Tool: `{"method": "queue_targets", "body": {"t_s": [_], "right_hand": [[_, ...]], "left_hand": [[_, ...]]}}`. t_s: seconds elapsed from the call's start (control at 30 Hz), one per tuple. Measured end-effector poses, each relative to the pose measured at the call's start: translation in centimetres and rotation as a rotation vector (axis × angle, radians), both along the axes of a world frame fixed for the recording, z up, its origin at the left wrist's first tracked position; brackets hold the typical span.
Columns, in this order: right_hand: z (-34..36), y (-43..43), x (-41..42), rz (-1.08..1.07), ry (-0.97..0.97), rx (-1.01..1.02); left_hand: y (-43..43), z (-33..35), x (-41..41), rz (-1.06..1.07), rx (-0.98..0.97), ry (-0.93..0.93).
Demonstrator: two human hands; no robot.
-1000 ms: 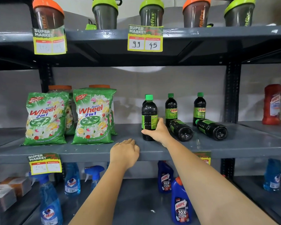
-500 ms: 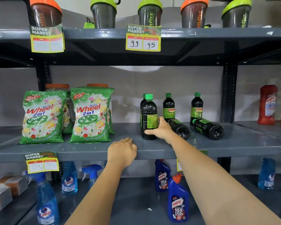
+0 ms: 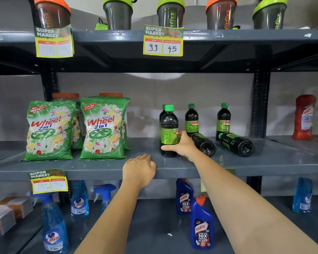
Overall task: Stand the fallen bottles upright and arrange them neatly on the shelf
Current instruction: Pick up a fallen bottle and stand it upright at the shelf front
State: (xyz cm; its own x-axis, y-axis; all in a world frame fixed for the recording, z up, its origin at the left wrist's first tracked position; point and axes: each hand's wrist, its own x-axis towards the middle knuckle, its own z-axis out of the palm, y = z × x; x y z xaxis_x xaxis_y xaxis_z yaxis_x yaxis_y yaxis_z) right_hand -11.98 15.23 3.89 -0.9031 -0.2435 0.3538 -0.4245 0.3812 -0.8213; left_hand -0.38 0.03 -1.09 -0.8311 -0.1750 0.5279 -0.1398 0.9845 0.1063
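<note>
Grey metal shelf [image 3: 99, 166]: right hand [image 3: 184, 146] wrapped low on the upright bottle [image 3: 169, 131], left hand [image 3: 139, 170] flat on the edge holding nothing; fallen bottles [image 3: 236, 143] just right of that grip looked full, rigid, slick — best grabbed mid-label.

Right-hand fingers [image 3: 182, 137] cover the lower right of the front bottle's label [image 3: 168, 134], leaving only "SU" readable; a second bottle [image 3: 162, 111] just behind it shows only a cap and shoulder. The fallen bottle [image 3: 204, 144] beside the fingers has its neck hidden by the hand. Handwritten prices on the left price tag [image 3: 54, 49] are too faint, shaker cups [image 3: 171, 12] cropped at top.
</note>
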Motion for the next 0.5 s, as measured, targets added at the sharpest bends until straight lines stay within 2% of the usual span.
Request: {"method": "queue_targets", "body": {"t_s": [0.13, 0.2, 0.43, 0.5], "right_hand": [[0.18, 0.10, -0.21, 0.184, -0.142, -0.113], [0.33, 0.29, -0.53, 0.219, -0.159, -0.103], [-0.15, 0.04, 0.11, 0.014, -0.027, -0.073], [-0.25, 0.12, 0.03, 0.038, -0.020, -0.068]], "left_hand": [[-0.06, -0.05, 0.05, -0.005, -0.004, -0.016], [-0.08, -0.04, -0.03, -0.003, -0.005, -0.030], [-0.12, -0.12, -0.10, -0.009, 0.019, -0.042], [-0.11, -0.14, -0.12, -0.007, 0.010, -0.041]]}}
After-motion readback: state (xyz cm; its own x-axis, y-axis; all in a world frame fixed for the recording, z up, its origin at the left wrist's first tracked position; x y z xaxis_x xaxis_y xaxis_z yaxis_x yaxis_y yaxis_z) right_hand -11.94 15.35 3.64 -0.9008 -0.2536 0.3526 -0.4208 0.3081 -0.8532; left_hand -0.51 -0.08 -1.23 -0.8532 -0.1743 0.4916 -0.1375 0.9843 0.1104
